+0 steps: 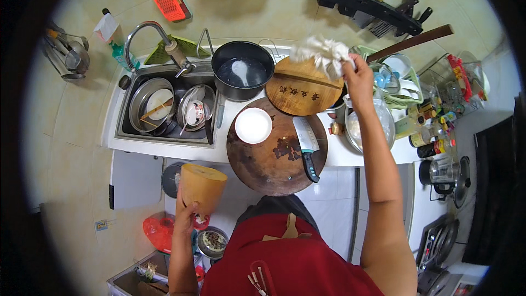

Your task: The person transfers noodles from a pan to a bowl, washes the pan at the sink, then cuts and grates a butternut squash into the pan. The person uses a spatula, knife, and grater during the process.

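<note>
My left hand (187, 213) holds a thick orange piece of squash (204, 187) from below, to the left of the round wooden chopping board (259, 168), with its cut face upward. In my right hand (359, 76) is a crumpled white cloth (322, 54), raised over the back edge of a round wooden lid (302, 96) that bears writing. The cloth is slightly blurred. On the board lie a white dish (253, 126) at the back left and a kitchen knife (305, 137) on the right, its black handle pointing toward me. Dark wet patches mark the board's surface.
Behind the board stands a black pot (242, 70) of water with a white spoon in it. The sink (123, 131) on the left holds pots and dishes. At right are a metal bowl (353, 131), a green dish rack (413, 96) and several bottles (429, 131). Knives hang in a wall rack (365, 6).
</note>
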`<state>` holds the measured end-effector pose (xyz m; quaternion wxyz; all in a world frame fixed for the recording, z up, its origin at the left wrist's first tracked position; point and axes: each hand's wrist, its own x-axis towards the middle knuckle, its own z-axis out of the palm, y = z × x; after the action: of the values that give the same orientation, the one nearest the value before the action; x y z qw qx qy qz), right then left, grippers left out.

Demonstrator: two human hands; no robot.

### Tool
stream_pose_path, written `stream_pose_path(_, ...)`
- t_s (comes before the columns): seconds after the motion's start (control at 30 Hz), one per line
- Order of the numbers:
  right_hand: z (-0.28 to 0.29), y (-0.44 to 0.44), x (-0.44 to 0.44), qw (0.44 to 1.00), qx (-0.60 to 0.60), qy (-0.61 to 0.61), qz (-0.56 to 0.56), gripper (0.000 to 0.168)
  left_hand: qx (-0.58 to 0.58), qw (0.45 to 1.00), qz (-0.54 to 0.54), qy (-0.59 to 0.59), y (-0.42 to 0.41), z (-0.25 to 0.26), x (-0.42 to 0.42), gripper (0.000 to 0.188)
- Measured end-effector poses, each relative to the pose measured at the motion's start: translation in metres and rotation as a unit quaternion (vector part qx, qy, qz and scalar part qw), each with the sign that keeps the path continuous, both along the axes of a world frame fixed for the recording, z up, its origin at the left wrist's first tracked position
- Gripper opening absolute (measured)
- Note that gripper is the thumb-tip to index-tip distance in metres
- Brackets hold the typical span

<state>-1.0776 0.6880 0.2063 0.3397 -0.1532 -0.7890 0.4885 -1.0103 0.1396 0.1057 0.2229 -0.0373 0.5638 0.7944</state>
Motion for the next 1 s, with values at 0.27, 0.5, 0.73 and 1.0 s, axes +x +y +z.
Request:
stream_pose_path(0.27,-0.080,-0.001,-0.008,0.862,0.455,-0.182,-0.130,0.048,0.016,0.998,-0.039,-0.043,0.057,-0.003,-0.019,0.108)
stream_pose_path(0.5,-0.173,-0.129,0.024,0.874,-0.264,-0.374,0.165,0.064,0.011,0.996,-0.038,-0.086,0.052,-0.015,-0.044,0.102)
stream_pose_path(0.73,-0.196,-0.182,0.003,0.893,-0.291,-0.331,0.095,0.034,-0.044,0.985,-0.165,-0.033,0.038,-0.012,-0.081,0.109)
stream_pose_path(1.0,-0.171,-0.199,0.088,0.927,-0.249,-0.260,-0.105,0.033,-0.064,0.961,-0.268,-0.003,0.062,-0.010,-0.114,0.108)
